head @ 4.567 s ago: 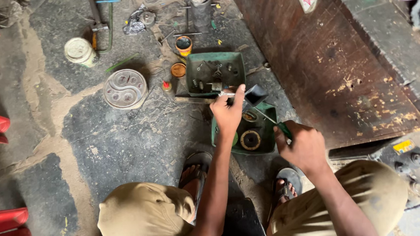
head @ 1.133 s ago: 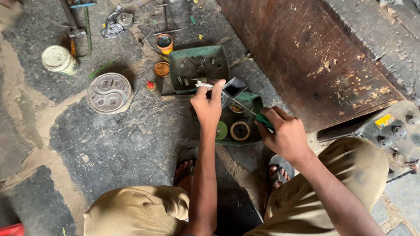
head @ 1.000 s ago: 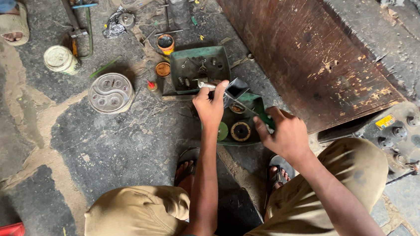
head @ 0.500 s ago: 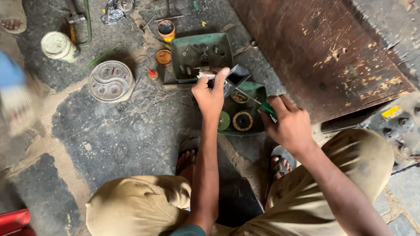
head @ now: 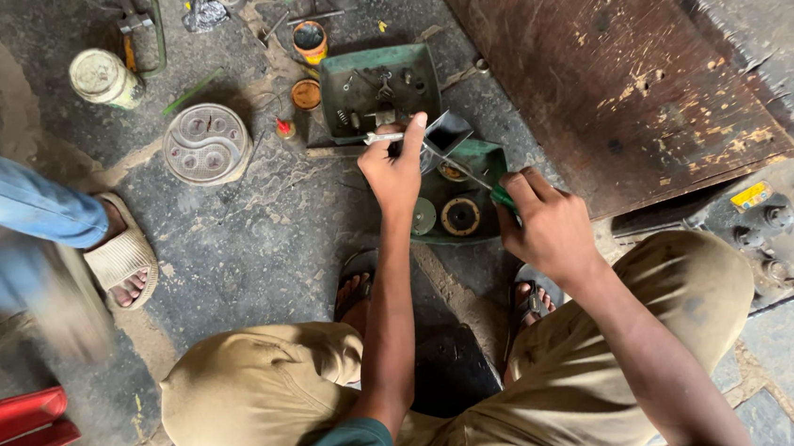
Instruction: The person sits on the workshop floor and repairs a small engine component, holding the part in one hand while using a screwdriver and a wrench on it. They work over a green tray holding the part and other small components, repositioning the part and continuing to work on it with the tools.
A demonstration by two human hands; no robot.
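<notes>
Left hand (head: 395, 168) fingers pinch a small metal piece (head: 444, 136); right hand (head: 550, 228) fingers grip, seemingly, a green-handled screwdriver (head: 489, 187).

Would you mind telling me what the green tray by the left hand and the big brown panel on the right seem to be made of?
The green tray looks like painted sheet metal: thin raised rim, dull worn green coat, grime inside. The brown panel could be rusted steel or old painted board; its flat brown face is chipped and speckled with pale spots, so I cannot tell which. The left hand holds a small folded grey piece, seemingly bare sheet metal.
</notes>
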